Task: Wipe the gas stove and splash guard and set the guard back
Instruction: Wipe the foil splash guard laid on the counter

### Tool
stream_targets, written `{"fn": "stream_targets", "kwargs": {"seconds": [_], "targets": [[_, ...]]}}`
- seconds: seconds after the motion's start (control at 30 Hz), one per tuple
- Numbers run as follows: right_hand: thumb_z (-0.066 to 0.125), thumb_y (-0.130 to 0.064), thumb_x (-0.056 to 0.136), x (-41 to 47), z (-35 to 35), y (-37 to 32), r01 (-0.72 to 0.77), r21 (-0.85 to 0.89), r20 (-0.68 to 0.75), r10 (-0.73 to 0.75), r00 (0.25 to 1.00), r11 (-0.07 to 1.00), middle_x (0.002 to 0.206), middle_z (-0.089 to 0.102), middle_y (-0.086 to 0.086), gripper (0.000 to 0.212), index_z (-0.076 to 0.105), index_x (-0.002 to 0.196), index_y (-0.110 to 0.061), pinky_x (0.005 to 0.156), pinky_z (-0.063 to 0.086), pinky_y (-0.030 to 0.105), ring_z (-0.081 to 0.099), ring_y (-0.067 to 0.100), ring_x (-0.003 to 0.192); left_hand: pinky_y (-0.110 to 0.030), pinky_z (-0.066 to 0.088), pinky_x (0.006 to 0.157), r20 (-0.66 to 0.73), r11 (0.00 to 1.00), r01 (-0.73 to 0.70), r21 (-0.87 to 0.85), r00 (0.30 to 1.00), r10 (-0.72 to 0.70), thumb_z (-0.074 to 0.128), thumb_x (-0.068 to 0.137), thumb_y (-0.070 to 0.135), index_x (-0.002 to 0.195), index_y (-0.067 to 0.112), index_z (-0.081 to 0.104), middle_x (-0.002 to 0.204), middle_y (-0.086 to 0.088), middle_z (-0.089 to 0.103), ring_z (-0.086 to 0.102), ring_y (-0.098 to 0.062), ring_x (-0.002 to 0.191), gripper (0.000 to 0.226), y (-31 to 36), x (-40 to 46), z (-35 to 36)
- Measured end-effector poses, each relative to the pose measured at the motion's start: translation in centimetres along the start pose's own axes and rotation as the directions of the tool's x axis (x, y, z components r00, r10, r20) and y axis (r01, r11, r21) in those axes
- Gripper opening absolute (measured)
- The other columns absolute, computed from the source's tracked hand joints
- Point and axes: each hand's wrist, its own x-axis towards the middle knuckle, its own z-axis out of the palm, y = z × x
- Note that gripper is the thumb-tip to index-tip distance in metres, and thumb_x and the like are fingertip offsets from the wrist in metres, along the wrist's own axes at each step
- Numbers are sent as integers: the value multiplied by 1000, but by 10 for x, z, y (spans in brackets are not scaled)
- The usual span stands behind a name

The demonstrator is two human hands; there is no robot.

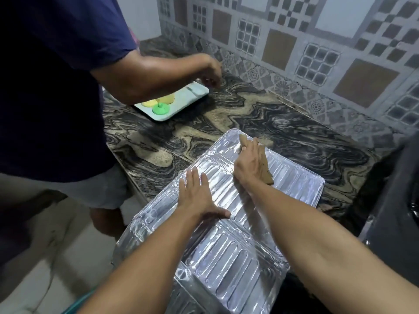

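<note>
The shiny ribbed foil splash guard [226, 257] lies flat across the marbled countertop [283, 128] and overhangs its near edge. My left hand [199, 198] is pressed flat on the guard's middle panel, fingers spread, holding nothing. My right hand [250, 163] presses a brown cloth [265, 168] onto the guard's far panel; the cloth pokes out beyond my fingers and beside my wrist. The black gas stove [394, 214] shows partly at the right edge.
Another person in a dark blue shirt [56, 75] stands at the left, one hand [210, 71] reaching over a pale tray [192, 94] with yellow and green items. A patterned tile wall [317, 53] runs behind the counter. Pale floor lies lower left.
</note>
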Motion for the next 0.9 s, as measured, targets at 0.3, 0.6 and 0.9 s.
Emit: {"fn": "stream_targets", "kwargs": {"seconds": [0.3,0.6,0.9], "targets": [[24,-41,102,12,8,13,677,-247,413,-556,721,694,157,30,4,53,33,149,-20,122,6,42,20,21,146,-48,-7,120,86,997,82,-4,993,-82,73,51,77,148,-4,-20,155,-24,-28,-24,-36,145,157,4,3,-8],[38,-13,91,32,18,-1,327,-344,133,-300,945,880,135,48,10,38,48,128,-11,113,18,38,36,24,125,-49,-7,119,129,995,94,23,987,-96,72,50,79,148,-3,-20,155,-25,-26,-22,-37,145,158,6,7,-11],[25,-34,102,20,11,6,638,-288,365,-534,762,714,155,34,8,48,36,146,-17,122,9,45,25,26,145,-49,-6,119,101,996,80,32,991,-83,70,52,80,149,-3,-19,156,-24,-25,-21,-36,146,156,4,5,-9]]}}
